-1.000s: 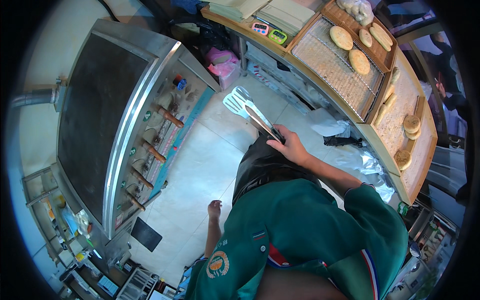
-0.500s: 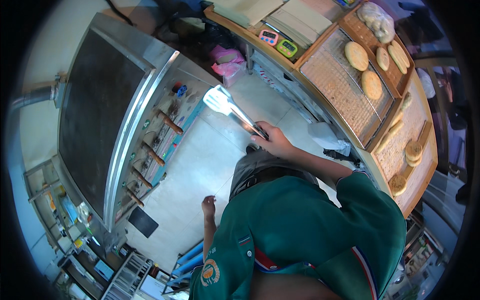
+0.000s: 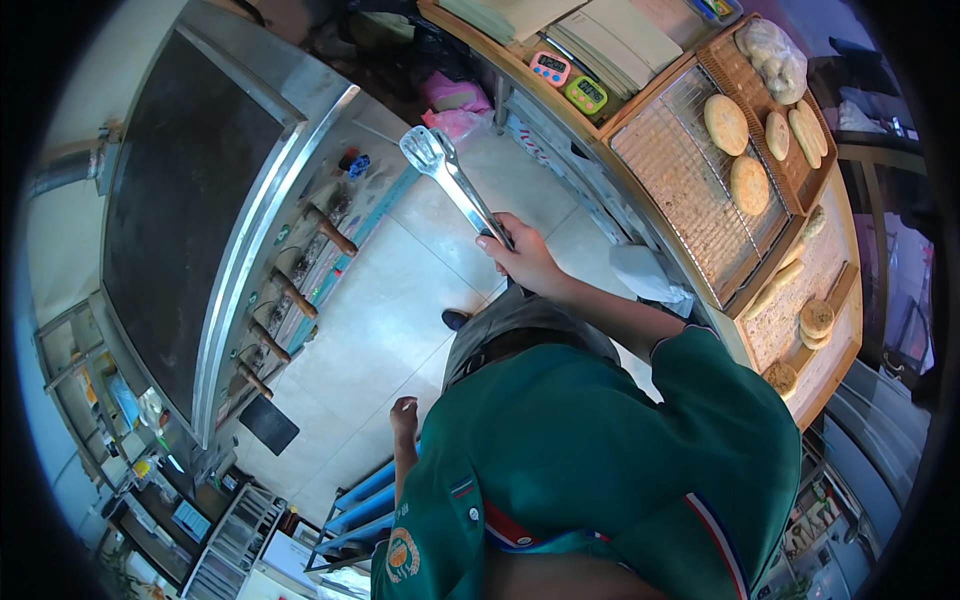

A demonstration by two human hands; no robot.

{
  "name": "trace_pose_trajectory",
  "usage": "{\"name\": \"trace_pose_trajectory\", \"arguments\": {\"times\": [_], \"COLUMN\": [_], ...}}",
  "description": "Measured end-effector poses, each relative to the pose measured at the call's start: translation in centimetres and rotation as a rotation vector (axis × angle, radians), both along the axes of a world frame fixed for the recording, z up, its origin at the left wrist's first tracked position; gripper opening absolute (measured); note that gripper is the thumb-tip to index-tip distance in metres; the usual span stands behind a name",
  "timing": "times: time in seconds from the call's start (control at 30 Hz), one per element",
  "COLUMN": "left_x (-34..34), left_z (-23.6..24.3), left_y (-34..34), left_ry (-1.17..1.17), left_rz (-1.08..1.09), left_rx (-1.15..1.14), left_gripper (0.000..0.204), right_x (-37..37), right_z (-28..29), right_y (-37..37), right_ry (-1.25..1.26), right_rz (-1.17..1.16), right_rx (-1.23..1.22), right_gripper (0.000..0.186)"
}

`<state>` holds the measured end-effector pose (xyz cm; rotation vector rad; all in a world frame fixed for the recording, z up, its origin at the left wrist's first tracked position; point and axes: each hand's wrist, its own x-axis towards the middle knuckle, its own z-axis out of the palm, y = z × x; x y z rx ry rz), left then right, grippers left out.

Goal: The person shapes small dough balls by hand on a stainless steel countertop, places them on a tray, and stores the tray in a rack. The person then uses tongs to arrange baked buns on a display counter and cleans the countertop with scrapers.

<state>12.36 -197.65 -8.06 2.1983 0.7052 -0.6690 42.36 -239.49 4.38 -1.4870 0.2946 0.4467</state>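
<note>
My right hand (image 3: 522,258) is wrapped around the handle end of metal tongs (image 3: 457,187). The slotted, spatula-like tips of the tongs point up and left over the floor, touching nothing. Down by my left side, my left hand (image 3: 403,415) hangs with its fingers curled in and nothing visible in them. Nearest to the tongs on the left is a large steel oven or griddle (image 3: 190,190) with a dark flat top and several wooden handles (image 3: 294,293) along its front.
To the right, a wooden counter carries a wire rack (image 3: 665,170) with round flatbreads (image 3: 727,125), a board (image 3: 775,330) with more breads, and two small timers (image 3: 586,95). A plastic bag (image 3: 772,60) lies at the back. Blue rails (image 3: 365,490) stand behind my left arm.
The oven and counter have shifted slightly in view as I move. My right hand has shifted a little up and left with the tongs, which are now steeper.
</note>
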Motion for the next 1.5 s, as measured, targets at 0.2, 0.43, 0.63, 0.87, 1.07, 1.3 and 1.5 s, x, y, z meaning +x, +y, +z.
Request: {"name": "trace_pose_trajectory", "arguments": {"times": [0.2,0.43,0.63,0.87,1.07,1.3,1.5], "left_x": [-5.3,-11.6,-18.4,-28.0,-27.5,-19.9,-14.3], "left_z": [-2.3,-6.8,-4.3,-2.6,-2.3,-1.5,-1.9], "left_y": [4.5,14.8,23.5,26.1,25.5,22.9,18.3], "left_ry": [0.070,-0.022,0.023,0.051,-0.006,-0.084,-0.068], "left_rz": [0.204,-0.001,0.095,0.282,0.340,0.260,0.173], "left_rx": [-0.079,-0.048,-0.001,0.023,0.020,0.008,0.117], "left_gripper": [0.021,0.022,0.023,0.022,0.023,0.027,0.051], "right_x": [-1.7,-7.9,-15.5,-19.7,-11.4,-1.9,-1.2], "right_z": [0.5,1.1,1.9,0.0,-5.6,-3.3,-4.2], "right_y": [5.1,14.2,25.3,29.5,16.3,-12.0,-21.6], "right_ry": [-0.099,-0.240,-0.112,-0.331,-0.588,-0.270,-0.040], "right_rz": [0.071,0.025,0.100,0.248,-0.289,-0.572,-0.516], "right_rx": [-0.017,-0.038,-0.023,-0.139,-0.559,-1.519,-1.672], "right_gripper": [0.039,0.045,0.046,0.051,0.046,0.053,0.056]}}
